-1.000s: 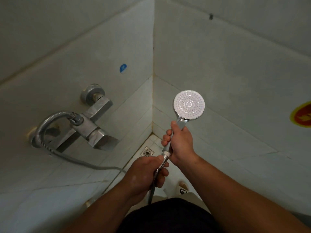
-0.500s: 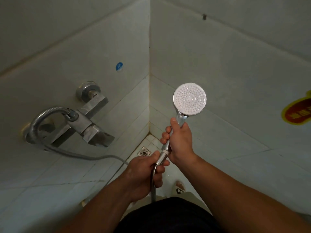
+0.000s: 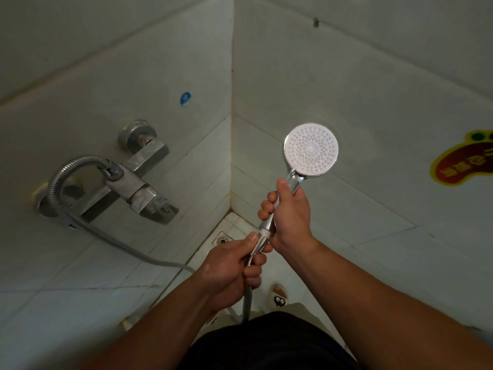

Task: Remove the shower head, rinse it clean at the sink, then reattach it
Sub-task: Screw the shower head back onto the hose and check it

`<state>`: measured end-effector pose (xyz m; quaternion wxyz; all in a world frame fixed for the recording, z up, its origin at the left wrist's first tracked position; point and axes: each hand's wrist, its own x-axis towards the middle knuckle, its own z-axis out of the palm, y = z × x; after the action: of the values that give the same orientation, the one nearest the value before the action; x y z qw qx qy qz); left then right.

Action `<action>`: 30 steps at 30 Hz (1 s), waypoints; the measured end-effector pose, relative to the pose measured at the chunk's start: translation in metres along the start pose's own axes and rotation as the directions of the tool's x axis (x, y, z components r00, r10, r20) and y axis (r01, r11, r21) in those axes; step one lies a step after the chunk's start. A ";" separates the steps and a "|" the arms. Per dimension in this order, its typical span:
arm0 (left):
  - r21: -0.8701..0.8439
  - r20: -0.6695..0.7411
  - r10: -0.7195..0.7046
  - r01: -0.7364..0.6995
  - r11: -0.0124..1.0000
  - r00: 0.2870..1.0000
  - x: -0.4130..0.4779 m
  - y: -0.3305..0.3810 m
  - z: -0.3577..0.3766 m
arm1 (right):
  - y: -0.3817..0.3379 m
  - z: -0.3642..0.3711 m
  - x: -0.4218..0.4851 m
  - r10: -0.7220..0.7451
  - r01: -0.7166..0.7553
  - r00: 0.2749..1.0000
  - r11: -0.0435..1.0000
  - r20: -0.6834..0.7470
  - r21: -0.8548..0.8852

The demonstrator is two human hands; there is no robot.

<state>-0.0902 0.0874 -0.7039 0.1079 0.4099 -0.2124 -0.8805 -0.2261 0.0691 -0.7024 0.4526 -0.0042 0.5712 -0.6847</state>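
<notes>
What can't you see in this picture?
Head view only:
- Handle of the shower head: wrapped by the right hand.
- The nut joining the hose to the handle: partly covered by the left hand; whether it is loosened can't be told.
- Red sticker: cut off by the right edge, writing blurred.
- Sink: not in view.

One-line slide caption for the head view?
Right hand grips shower head; left hand holds hose nut.

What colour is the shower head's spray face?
White, dotted with nozzles, chrome rim; head view.

Glossy chrome shower head (image 3: 310,149), ribbed metal hose (image 3: 57,182), dull steel mixer tap (image 3: 138,182), smooth glazed wall tiles (image 3: 346,76).
</notes>
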 end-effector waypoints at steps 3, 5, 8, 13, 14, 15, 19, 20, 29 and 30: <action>0.111 -0.109 0.137 -0.124 0.986 0.985 -0.002 -0.005 0.005 | -0.002 0.000 -0.002 -0.030 0.030 0.999 0.999 -0.010 -0.027; 0.190 -0.176 0.213 -0.179 0.965 0.961 -0.004 -0.009 0.008 | -0.002 0.000 -0.004 -0.065 0.065 0.998 0.996 -0.005 -0.067; 0.305 -0.232 0.317 -0.241 0.921 0.920 -0.009 -0.011 0.013 | -0.001 -0.001 -0.006 -0.096 0.096 0.995 0.992 0.004 -0.086; 0.438 -0.226 0.355 -0.231 0.869 0.907 -0.013 -0.007 0.019 | -0.007 -0.004 -0.007 -0.105 0.105 0.994 0.992 0.006 -0.076; 0.469 -0.196 0.338 -0.215 0.857 0.921 -0.014 -0.005 0.018 | -0.008 -0.005 -0.007 -0.110 0.111 0.994 0.991 0.010 -0.078; 0.491 -0.159 0.316 -0.203 0.847 0.935 -0.015 -0.002 0.017 | -0.009 -0.006 -0.007 -0.114 0.115 0.993 0.990 0.013 -0.077; 0.473 -0.073 0.247 -0.184 0.861 0.966 -0.015 0.003 0.012 | -0.009 -0.006 -0.007 -0.129 0.130 0.991 0.989 0.020 -0.075; 0.393 -0.068 0.211 -0.168 0.904 0.975 -0.014 0.002 0.013 | -0.009 -0.006 -0.007 -0.137 0.139 0.990 0.987 0.022 -0.082; 0.387 -0.035 0.215 -0.185 0.903 0.976 -0.011 -0.004 0.008 | -0.007 -0.011 -0.007 -0.084 0.086 0.996 0.995 0.043 -0.047; 0.414 -0.052 0.234 -0.192 0.890 0.971 -0.011 -0.005 0.009 | -0.006 -0.012 -0.008 -0.091 0.094 0.995 0.994 0.040 -0.062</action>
<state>-0.0896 0.0987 -0.6938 0.1267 0.4412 -0.4285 -0.7782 -0.2315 0.0828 -0.6976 0.4306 -0.0578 0.5836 -0.6860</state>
